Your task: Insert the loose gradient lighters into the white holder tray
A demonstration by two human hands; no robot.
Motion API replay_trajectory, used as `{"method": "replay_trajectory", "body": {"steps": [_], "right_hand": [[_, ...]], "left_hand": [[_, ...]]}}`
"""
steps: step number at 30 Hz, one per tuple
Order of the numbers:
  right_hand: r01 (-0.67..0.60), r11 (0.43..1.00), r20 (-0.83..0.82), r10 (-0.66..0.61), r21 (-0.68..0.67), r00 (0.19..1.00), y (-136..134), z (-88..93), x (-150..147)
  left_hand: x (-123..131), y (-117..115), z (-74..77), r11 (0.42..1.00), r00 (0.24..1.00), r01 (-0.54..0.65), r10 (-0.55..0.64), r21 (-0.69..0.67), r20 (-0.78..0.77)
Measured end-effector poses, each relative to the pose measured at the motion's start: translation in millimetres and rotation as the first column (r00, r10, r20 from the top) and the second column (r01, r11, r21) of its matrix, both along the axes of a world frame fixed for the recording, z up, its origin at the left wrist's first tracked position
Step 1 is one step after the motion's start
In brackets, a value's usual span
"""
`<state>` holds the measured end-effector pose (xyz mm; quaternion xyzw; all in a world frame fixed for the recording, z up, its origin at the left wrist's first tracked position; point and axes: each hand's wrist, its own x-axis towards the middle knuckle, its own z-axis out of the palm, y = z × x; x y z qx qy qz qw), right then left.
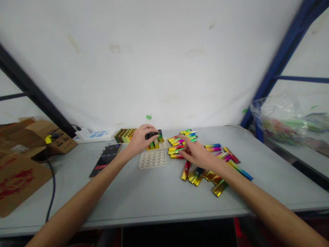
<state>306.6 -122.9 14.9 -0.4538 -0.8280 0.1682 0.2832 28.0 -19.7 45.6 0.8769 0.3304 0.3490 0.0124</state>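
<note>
My left hand [142, 139] is closed around a small dark piece [152, 135], held just above the far end of a white tray with round holes [153, 160]. A few shiny sticks [155, 144] stand upright in that tray under the hand. My right hand [194, 152] reaches over a pile of shiny rainbow-coloured sticks [180, 141], its fingers stretched toward them and touching the nearest ones. More such sticks [205, 175] lie scattered below my right wrist.
A block of gold-green sticks [124, 135] stands at the back. A dark phone [106, 159] lies left of the tray. A white power strip [92, 134], cardboard boxes [48, 137] and a black cable [52, 185] sit at left. A clear plastic bag [288, 120] hangs at right beside a blue frame [277, 65].
</note>
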Motion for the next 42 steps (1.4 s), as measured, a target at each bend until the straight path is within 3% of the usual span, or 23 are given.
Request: {"method": "replay_trajectory", "body": {"steps": [7,14,23,31,35,42], "right_hand": [[-0.028,1.000,0.048,0.028,0.007,0.998,-1.9,-1.2,-0.5],[-0.025,1.000,0.076,0.024,0.011,0.997,0.8,-0.5,1.5],[0.001,0.999,0.114,-0.005,0.038,0.993,4.9,-4.1,9.6],[-0.012,0.999,0.168,0.005,0.045,0.986,6.4,-6.9,8.5],[0.012,0.999,0.183,-0.021,0.050,0.983,5.4,-6.0,8.7],[0.046,0.996,0.208,-0.061,0.075,0.976,7.9,2.8,16.0]], "left_hand": [[15.8,17.3,6.2,0.999,0.959,-0.002,0.011,0.033,-0.284],[24.5,18.2,13.5,1.000,0.922,-0.020,0.020,0.004,-0.387],[23.0,26.4,23.0,0.995,0.946,0.002,-0.034,-0.100,-0.321],[18.7,17.7,13.1,0.983,0.980,0.016,-0.052,-0.185,-0.192],[12.6,21.4,7.0,0.987,0.985,-0.058,0.032,-0.153,-0.169],[20.4,15.4,4.4,0.997,0.957,-0.062,0.071,0.041,-0.281]]}}
